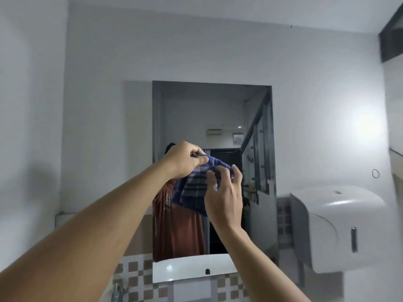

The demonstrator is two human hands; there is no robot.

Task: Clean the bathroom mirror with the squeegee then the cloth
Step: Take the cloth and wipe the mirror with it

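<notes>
The rectangular bathroom mirror [218,114] hangs on the grey wall straight ahead. In front of its lower half I hold a blue checked cloth [194,190] with both hands. My left hand [185,160] pinches the cloth's upper edge between thumb and fingers. My right hand [224,197] grips the cloth's right side with curled fingers, its back toward me. The cloth hangs bunched between them. No squeegee is in view.
A white paper dispenser [335,227] is mounted on the wall to the right of the mirror. Below the mirror run checked tiles [139,277], with a chrome tap [116,293] at the bottom edge. The mirror reflects a person in a brown garment.
</notes>
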